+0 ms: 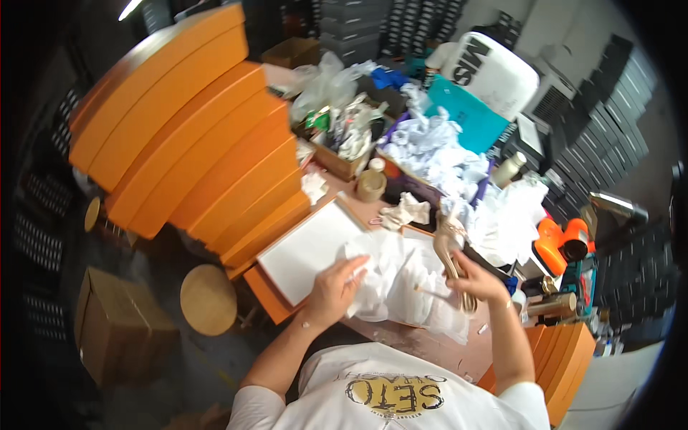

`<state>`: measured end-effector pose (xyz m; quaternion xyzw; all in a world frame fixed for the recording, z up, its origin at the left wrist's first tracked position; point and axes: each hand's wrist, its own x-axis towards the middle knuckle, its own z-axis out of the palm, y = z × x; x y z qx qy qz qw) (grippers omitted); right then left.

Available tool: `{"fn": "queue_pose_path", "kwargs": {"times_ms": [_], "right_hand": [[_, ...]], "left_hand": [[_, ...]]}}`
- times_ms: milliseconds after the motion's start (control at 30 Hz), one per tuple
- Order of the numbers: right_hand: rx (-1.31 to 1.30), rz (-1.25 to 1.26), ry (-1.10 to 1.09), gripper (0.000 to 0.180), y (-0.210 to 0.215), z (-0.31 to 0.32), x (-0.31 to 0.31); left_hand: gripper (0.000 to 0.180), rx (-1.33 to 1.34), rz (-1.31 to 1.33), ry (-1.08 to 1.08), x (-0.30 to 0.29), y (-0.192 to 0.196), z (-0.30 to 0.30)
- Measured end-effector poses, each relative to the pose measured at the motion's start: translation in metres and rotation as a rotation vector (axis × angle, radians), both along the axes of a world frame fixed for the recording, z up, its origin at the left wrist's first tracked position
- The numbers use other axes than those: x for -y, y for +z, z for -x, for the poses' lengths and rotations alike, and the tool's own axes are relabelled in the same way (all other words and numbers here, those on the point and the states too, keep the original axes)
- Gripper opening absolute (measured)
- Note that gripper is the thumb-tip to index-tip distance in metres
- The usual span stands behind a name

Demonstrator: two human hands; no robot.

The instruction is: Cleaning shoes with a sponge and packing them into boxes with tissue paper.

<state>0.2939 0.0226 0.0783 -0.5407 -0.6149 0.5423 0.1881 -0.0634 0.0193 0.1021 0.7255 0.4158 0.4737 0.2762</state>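
Left hand (335,285) pressed flat, fingers spread, on crumpled white tissue paper (401,276) at the middle of the table. Right hand (476,281) closed around a beige high-heeled sandal (451,251), gripped low at the straps, heel end tilted upward, thin straps glossy and tan. Sandal held just above the right edge of the tissue paper, touching it or nearly so; cannot tell which. Tissue paper thin, wrinkled, spread in loose folds over a pinkish tabletop (437,347).

Just left of the paper, an open orange box (276,297) with a flat white lining, lying at an angle. Beyond it, a tall leaning stack of orange boxes (193,136), long and flat, fanned across the upper left. Another small stack of orange boxes (566,358) at the lower right, beside the right elbow.

Behind the paper, a roll of brown tape (371,185), then a purple bin (437,154) heaped with crumpled white paper. Further back, a teal flat package (466,115) and a white rounded bag (494,72) with bold black lettering. On the right, an orange and black tool (562,244). Along the far right, rows of dark grey boxes (602,122) stacked like a wall.

On the floor at left, a round wooden stool (208,299) and a plain brown cardboard carton (118,322).
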Motion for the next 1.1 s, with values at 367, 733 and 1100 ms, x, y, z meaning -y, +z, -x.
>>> {"fn": "queue_pose_path", "kwargs": {"times_ms": [367, 733, 1100], "right_hand": [[-0.769, 0.247, -0.394, 0.071, 0.065, 0.015, 0.186], [-1.239, 0.716, -0.762, 0.049, -0.023, 0.072, 0.099], [-1.803, 0.637, -0.321, 0.062, -0.065, 0.067, 0.13]], "left_hand": [[0.02, 0.044, 0.229, -0.207, -0.066, -0.016, -0.12], [0.023, -0.147, 0.176, -0.505, -0.029, -0.014, -0.082], [0.022, -0.182, 0.092, -0.3, -0.041, -0.035, -0.104]]}}
